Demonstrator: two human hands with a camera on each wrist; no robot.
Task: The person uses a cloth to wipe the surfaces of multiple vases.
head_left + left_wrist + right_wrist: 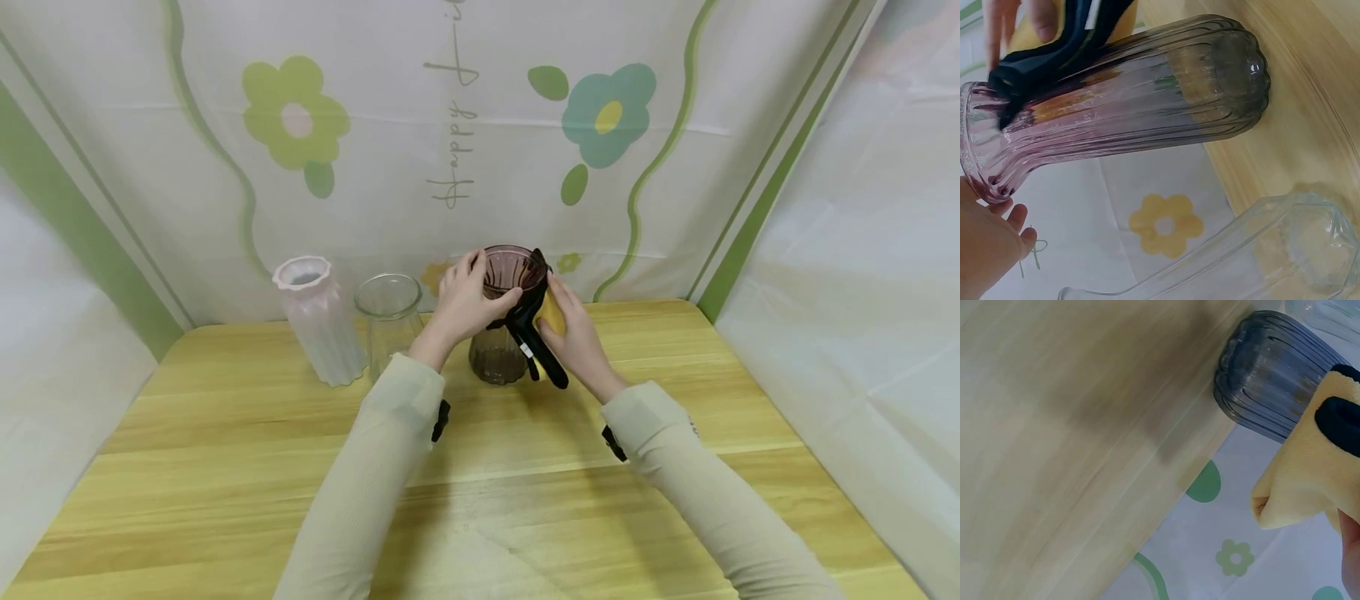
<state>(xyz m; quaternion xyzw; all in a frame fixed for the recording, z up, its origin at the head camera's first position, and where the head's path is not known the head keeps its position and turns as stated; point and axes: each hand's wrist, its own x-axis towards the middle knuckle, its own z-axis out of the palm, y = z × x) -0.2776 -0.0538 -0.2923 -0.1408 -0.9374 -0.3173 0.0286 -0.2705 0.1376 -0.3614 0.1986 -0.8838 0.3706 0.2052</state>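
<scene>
A ribbed glass vase [498, 360], purple at its mouth and smoky grey below, stands upright on the table. My left hand [471, 298] holds it by the flared rim, thumb on the near side and fingers round the left. In my right hand [579, 337] is a yellow cloth [1304, 462] with black parts, held against the vase's right side near the top. A black flap of the cloth [1054, 69] lies over the vase's neck in the left wrist view. Part of the right hand's fingers is hidden behind the cloth.
Left of the purple vase stands a clear glass vase [387, 300], partly behind the left forearm. Farther left is a pale pink-white fluted vase [318, 321]. Behind the wooden table [510, 517] hangs a white curtain [390, 183] printed with flowers.
</scene>
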